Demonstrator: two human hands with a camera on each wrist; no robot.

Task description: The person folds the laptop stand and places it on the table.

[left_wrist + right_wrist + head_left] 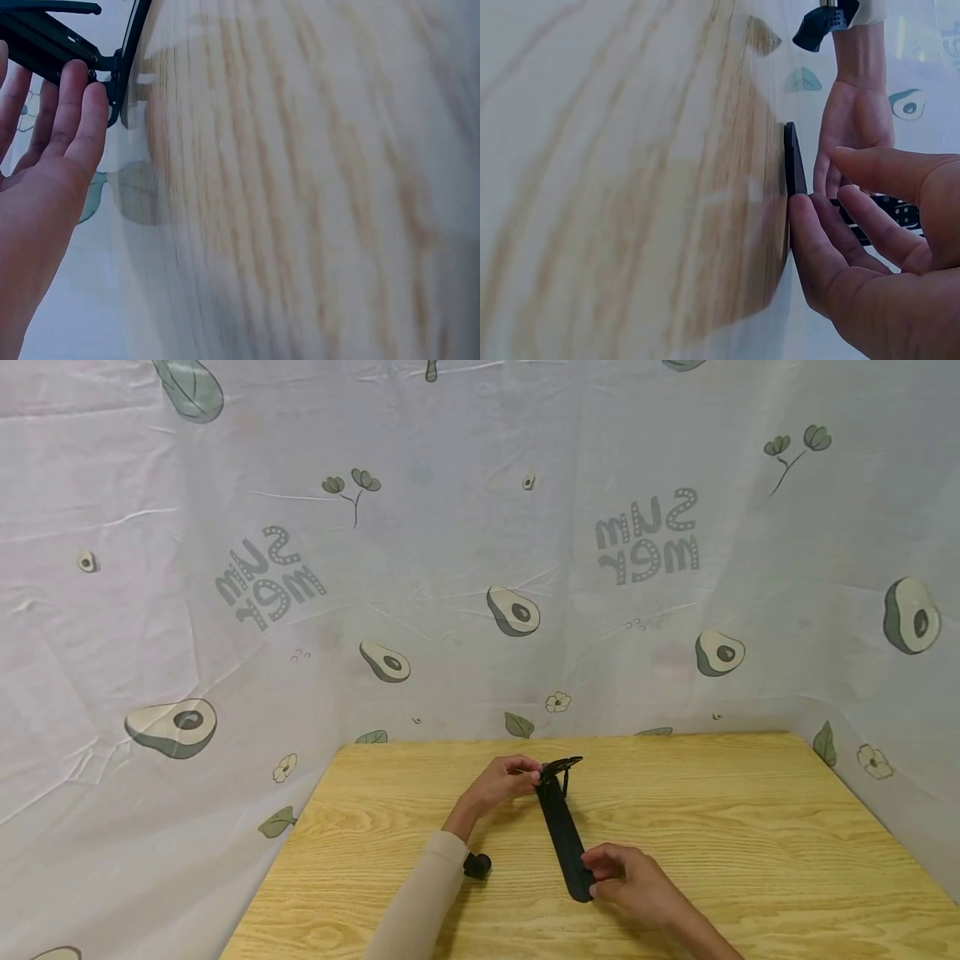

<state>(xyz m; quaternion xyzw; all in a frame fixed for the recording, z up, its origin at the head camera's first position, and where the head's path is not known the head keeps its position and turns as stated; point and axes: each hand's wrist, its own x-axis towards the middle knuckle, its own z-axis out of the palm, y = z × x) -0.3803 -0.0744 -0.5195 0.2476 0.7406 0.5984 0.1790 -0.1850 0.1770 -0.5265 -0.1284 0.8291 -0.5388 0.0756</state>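
A long, narrow black folding stand (562,835) lies on the table. At its far end a short plate (561,766) is tilted up on a hinge, with a thin strut below it. My left hand (506,782) holds the stand at this hinged end; the left wrist view has its fingertips against the hinge bracket (109,71), the thumb mostly out of sight. By the near rounded end, my right hand (633,882) touches the base's right edge. In the right wrist view the right thumb (885,169) is raised apart from the base (793,161).
A small black object (477,865) with a rounded knob lies beside the left forearm, partly covered by the sleeve (423,889). Around the wood-grain table (720,827) hangs a pale sheet (450,543) printed with avocados and leaves.
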